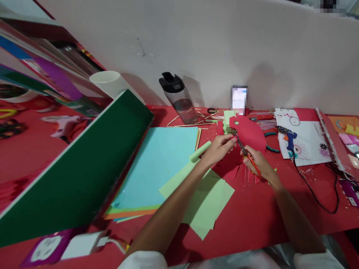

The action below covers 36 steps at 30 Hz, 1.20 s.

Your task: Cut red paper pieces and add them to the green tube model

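Observation:
My right hand (259, 162) is wrapped around the orange handles of a pair of scissors (240, 142), whose blades point up and to the left. Close to the blades, my left hand (223, 148) pinches a small piece of red paper (235, 138), partly hidden by the fingers. Just behind both hands lies a larger red paper sheet (251, 132) with a curved edge. Pale green paper scraps (228, 116) sit beside that sheet. Under my left forearm are light green paper sheets (206, 198), one with a rolled end, overlapping a stack topped by light blue paper (165, 160).
A water bottle (179, 101) and a phone (239, 99) stand by the wall, with thin sticks (202, 121) scattered around. A blue glue gun (291, 140) with a black cord lies right. A large green board (84, 168) leans at left. A white charger (82, 244) is near the front.

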{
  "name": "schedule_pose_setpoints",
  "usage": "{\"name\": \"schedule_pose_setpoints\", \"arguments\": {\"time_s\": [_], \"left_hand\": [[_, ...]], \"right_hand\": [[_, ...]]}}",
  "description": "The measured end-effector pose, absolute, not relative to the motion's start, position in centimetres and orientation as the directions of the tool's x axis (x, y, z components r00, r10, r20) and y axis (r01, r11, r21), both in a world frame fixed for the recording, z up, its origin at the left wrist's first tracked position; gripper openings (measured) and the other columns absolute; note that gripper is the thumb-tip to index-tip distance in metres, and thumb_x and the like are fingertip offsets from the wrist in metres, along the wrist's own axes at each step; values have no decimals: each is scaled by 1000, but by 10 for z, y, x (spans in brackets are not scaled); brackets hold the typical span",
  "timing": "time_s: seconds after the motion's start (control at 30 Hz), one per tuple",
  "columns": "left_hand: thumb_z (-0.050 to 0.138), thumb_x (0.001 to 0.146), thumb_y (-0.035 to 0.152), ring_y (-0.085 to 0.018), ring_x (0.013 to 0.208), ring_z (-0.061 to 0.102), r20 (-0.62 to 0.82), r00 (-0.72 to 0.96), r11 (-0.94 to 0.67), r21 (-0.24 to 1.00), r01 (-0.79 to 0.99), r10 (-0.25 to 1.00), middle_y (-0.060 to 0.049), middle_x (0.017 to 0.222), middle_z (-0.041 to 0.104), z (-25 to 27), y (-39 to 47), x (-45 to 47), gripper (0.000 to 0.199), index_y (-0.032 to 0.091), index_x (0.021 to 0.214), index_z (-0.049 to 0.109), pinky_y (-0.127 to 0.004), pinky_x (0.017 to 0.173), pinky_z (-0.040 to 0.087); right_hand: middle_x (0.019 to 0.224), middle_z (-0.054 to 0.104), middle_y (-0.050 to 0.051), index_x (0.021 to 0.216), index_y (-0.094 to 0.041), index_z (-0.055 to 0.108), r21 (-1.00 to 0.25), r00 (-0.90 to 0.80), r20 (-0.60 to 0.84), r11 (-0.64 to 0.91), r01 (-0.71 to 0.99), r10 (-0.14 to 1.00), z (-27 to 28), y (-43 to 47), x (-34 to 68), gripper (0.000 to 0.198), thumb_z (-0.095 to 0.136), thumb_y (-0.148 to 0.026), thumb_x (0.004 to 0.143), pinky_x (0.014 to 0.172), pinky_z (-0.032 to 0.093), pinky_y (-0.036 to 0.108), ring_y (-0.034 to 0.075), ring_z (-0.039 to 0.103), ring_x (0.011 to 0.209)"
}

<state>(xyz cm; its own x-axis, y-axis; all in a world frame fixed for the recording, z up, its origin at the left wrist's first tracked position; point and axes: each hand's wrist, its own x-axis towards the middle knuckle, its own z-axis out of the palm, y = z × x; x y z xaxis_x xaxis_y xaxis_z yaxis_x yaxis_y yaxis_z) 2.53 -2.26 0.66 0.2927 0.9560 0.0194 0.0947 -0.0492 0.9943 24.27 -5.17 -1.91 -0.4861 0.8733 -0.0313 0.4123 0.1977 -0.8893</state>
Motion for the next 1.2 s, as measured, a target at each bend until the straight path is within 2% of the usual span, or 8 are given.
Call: {"name": "schedule_pose_setpoints", "arguments": {"time_s": [0.23, 0.5, 0.83, 1.2], "left_hand": [[58, 94, 51, -12, 58, 47, -2, 334, -42, 991, 123, 943, 3, 63, 50, 6, -21, 20, 38, 21, 72, 54, -25, 55, 37], [59, 93, 50, -12, 58, 47, -9, 354, -36, 992, 121, 935, 3, 63, 51, 5, -20, 17, 37, 20, 72, 56, -24, 55, 37], [60, 93, 47, -12, 59, 48, -33, 386, -30, 987, 155, 922, 2, 64, 52, 2, -16, 11, 35, 19, 73, 57, -23, 54, 38], [59, 91, 43, -13, 57, 50, -40, 439, -74, 968, 240, 898, 3, 60, 52, 1, -14, 7, 30, 19, 72, 59, -24, 56, 40]], "right_hand": [[69, 50, -6, 106, -22, 56, -884, -493, -32, 206, 420, 869, -16, -51, 242, 51, 56, -72, 97, 56, 32, 25, 12, 43, 57], [69, 52, -6, 102, -23, 55, -903, -481, -57, 160, 398, 875, -16, -53, 240, 39, 59, -62, 100, 54, 33, 24, 11, 45, 55], [70, 51, -6, 108, -22, 57, -876, -515, -36, 221, 429, 856, -19, -51, 244, 37, 59, -57, 99, 59, 32, 25, 13, 43, 60], [76, 55, -5, 112, -22, 55, -876, -564, -46, 237, 419, 824, -21, -49, 247, 46, 58, -66, 99, 62, 35, 27, 14, 46, 64]]}}
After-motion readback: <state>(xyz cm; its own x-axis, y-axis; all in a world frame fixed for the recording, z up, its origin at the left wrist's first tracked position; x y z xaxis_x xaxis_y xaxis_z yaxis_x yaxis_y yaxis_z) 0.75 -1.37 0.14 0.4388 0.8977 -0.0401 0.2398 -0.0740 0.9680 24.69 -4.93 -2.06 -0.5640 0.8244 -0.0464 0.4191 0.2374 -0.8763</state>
